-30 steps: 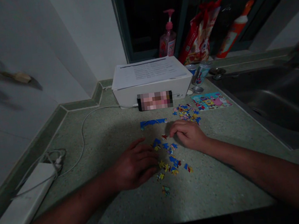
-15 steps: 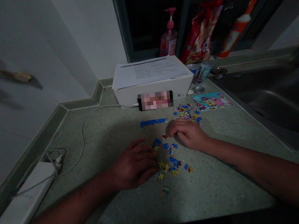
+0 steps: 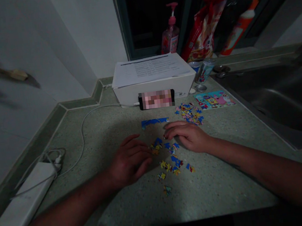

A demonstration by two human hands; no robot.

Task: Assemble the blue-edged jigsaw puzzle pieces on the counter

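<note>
My left hand (image 3: 131, 162) hovers over or rests on the counter with its fingers spread and nothing in them. Its fingertips are just left of a loose group of puzzle pieces (image 3: 166, 166), mostly blue and yellow. My right hand (image 3: 188, 134) is bent at the fingers, and its fingertips are on a small reddish puzzle piece (image 3: 165, 136), partly covered by them. Beyond the hands lies a joined blue strip of puzzle (image 3: 154, 121). A denser pile of puzzle pieces (image 3: 188, 112) sits behind my right hand.
A phone (image 3: 156, 99) with a blurred screen leans against a white box (image 3: 129, 93), its cable (image 3: 82, 132) running left to a power strip (image 3: 36, 191). Right of the pile lies a colourful picture card (image 3: 215, 100), near cans (image 3: 205, 70) and a steel sink (image 3: 281, 100).
My left hand has drawn back slightly to the left, uncovering more pieces. My right hand's fingers have reached left onto the small reddish piece. The view has shifted a little.
</note>
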